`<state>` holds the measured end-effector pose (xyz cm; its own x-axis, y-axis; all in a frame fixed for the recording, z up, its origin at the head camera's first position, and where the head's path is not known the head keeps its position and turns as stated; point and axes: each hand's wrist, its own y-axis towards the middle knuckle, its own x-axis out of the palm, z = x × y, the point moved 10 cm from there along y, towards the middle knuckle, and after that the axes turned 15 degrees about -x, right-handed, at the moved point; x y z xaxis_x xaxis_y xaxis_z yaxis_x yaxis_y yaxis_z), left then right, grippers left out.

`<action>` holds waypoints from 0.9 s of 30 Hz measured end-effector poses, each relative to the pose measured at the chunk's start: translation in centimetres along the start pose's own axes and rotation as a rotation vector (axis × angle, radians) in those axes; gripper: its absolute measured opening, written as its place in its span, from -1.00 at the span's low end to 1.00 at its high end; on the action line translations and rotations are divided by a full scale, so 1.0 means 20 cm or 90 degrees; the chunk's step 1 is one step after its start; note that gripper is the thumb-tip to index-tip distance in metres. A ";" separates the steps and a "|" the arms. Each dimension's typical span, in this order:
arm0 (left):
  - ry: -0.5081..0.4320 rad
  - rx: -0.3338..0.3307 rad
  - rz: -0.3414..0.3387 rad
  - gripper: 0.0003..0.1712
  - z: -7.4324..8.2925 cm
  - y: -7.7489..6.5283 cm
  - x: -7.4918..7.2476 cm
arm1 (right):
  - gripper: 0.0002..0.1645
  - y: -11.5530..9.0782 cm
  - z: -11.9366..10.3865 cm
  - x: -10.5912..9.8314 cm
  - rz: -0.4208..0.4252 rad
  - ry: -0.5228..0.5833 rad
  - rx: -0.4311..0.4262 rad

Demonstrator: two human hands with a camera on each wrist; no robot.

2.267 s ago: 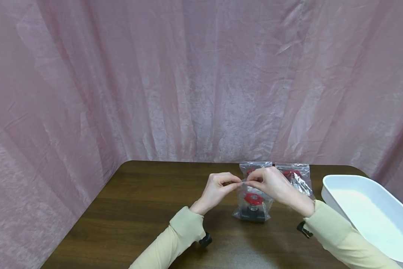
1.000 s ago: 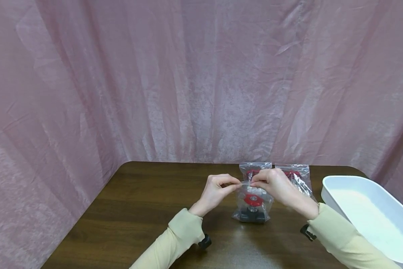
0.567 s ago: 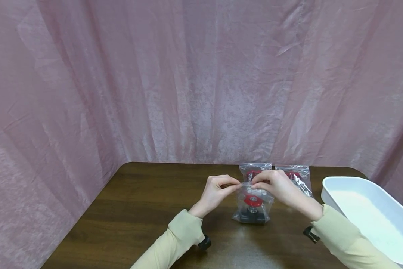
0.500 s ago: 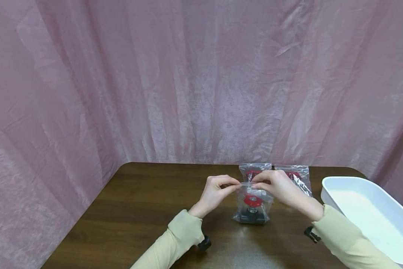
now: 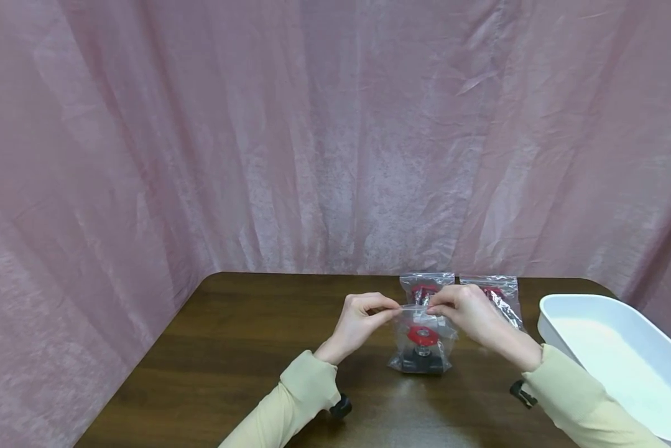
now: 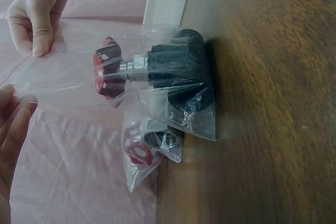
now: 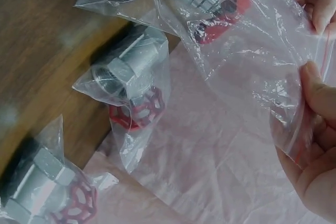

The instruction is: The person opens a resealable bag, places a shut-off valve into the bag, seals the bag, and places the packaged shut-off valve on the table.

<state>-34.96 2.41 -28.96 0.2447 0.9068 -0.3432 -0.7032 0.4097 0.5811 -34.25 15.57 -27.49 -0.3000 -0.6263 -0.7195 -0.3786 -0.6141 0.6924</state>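
Observation:
A clear zip bag (image 5: 401,351) stands on the table with a black-bodied valve (image 5: 421,362) inside, its red handwheel (image 5: 423,336) uppermost. My left hand (image 5: 360,318) pinches the left end of the bag's zip edge between thumb and fingers. Further right along that edge, my right hand (image 5: 469,314) pinches the plastic with thumb and forefinger. The red line of the zip shows between the hands in the right wrist view, where the right hand's thumb (image 7: 319,90) presses on it. Whether the zip is closed along its whole length cannot be made out.
Behind the hands lie two more zip bags, each with a silver valve: one nearer (image 7: 136,61), one further right (image 7: 44,182). A white plastic tub (image 5: 559,336) stands at the table's right side. A pink curtain (image 5: 335,137) hangs behind the brown table (image 5: 229,348).
My right hand has slid rightward along the bag's top edge, away from the left hand, and more of the edge shows between them. The left hand and the valve have stayed nearly still.

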 end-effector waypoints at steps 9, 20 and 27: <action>0.000 -0.008 0.001 -0.94 -0.15 0.02 0.02 | -0.84 0.01 -0.04 -0.01 0.019 -0.028 -0.059; 0.003 -0.011 0.000 -0.93 -0.14 0.02 0.02 | -0.83 -0.02 0.03 0.00 -0.015 0.067 0.004; 0.001 -0.011 -0.004 -0.92 -0.01 0.00 0.00 | -0.83 -0.08 0.09 0.00 -0.062 0.059 0.075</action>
<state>-35.15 2.41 -29.12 0.2489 0.9040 -0.3477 -0.7129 0.4140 0.5661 -35.24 17.32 -28.70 -0.1770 -0.6113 -0.7714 -0.5042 -0.6168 0.6045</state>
